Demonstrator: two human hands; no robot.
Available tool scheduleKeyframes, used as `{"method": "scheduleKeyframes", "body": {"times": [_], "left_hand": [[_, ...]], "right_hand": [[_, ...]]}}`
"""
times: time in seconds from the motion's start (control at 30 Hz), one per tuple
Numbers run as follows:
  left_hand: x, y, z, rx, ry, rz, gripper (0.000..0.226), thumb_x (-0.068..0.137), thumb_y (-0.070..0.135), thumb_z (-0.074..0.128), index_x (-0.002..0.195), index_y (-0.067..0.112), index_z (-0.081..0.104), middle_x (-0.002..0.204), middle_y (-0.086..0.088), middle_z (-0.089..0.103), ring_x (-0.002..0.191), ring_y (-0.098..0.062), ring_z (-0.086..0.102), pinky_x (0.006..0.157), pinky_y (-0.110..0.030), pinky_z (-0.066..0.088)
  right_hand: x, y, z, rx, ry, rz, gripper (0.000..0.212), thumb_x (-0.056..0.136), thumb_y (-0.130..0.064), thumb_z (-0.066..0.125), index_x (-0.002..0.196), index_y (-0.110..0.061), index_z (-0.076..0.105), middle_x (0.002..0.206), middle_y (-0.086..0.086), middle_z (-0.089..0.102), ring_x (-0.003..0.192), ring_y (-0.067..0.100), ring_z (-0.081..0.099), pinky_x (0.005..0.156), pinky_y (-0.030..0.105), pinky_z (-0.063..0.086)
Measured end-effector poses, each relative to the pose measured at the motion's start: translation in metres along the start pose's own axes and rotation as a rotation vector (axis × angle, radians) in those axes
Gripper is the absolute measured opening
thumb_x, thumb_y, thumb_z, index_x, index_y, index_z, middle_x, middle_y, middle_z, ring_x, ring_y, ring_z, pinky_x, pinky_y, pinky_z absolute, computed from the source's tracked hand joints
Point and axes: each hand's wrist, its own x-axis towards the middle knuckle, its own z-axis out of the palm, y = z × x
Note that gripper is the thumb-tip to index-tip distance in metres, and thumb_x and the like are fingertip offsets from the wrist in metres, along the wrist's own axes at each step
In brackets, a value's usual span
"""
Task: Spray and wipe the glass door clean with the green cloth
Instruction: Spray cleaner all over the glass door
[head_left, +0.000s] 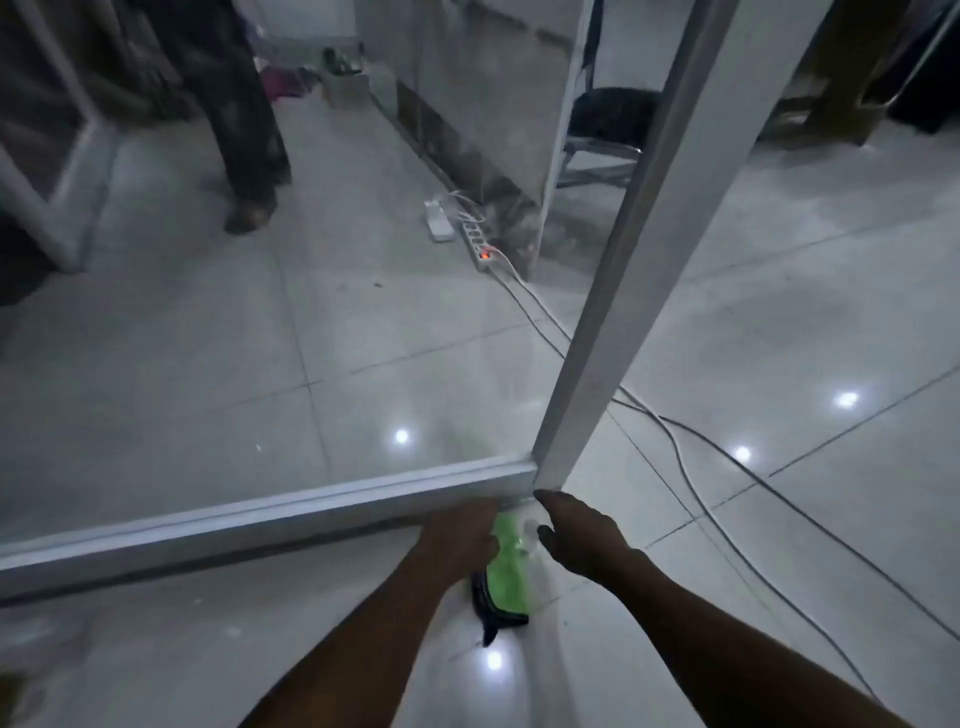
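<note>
Head view: left hand (460, 535) grips green cloth (509, 571); no legible writing.

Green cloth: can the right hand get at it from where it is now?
Probably yes. The right hand sits open just beside the green cloth, which the left hand holds below the door frame; nothing lies between them.

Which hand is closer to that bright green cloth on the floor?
Left. The left hand grips the bright green cloth at its top; the right hand hovers just beside it, fingers spread.
</note>
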Motion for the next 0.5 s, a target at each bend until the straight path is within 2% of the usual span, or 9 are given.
{"method": "scheduleKeyframes", "body": {"times": [0.13, 0.27, 0.37, 0.5], "left_hand": [[0.023, -0.01, 0.047, -0.008, -0.057, -0.087, 0.059, 0.095, 0.026, 0.049, 0.152, 0.022, 0.032, 0.157, -0.002, 0.036, 0.142, -0.022, 0.039, 0.109, -0.038, 0.041], [0.044, -0.018, 0.087, 0.021, -0.079, -0.112, 0.066, 0.096, 0.023, 0.049, 0.156, 0.021, 0.022, 0.163, -0.007, 0.019, 0.144, -0.028, 0.033, 0.108, -0.042, 0.041], [0.053, -0.018, 0.103, 0.036, -0.077, -0.093, 0.073, 0.096, 0.022, 0.05, 0.158, 0.022, 0.013, 0.165, -0.007, 0.013, 0.144, -0.031, 0.029, 0.106, -0.042, 0.042], [0.057, -0.019, 0.116, 0.115, -0.099, -0.148, 0.084, 0.092, 0.025, 0.059, 0.158, 0.018, 0.007, 0.161, -0.012, 0.021, 0.141, -0.035, 0.03, 0.106, -0.044, 0.04]], "right_hand": [[0.03, 0.023, 0.038, 0.071, 0.004, 0.082, 0.059, 0.103, -0.031, 0.049, 0.157, -0.02, 0.027, 0.154, 0.007, 0.044, 0.138, 0.028, 0.047, 0.107, 0.042, 0.045], [0.054, 0.036, 0.076, 0.118, 0.011, 0.1, 0.06, 0.102, -0.034, 0.052, 0.156, -0.02, 0.029, 0.149, 0.008, 0.05, 0.134, 0.028, 0.051, 0.104, 0.038, 0.046], [0.062, 0.041, 0.09, 0.191, 0.063, 0.09, 0.046, 0.101, -0.033, 0.055, 0.143, -0.023, 0.042, 0.135, 0.005, 0.059, 0.122, 0.027, 0.057, 0.091, 0.036, 0.048], [0.067, 0.045, 0.102, 0.34, 0.157, 0.09, 0.015, 0.099, -0.029, 0.054, 0.114, -0.032, 0.057, 0.111, -0.005, 0.069, 0.098, 0.018, 0.064, 0.084, 0.038, 0.054]]}}
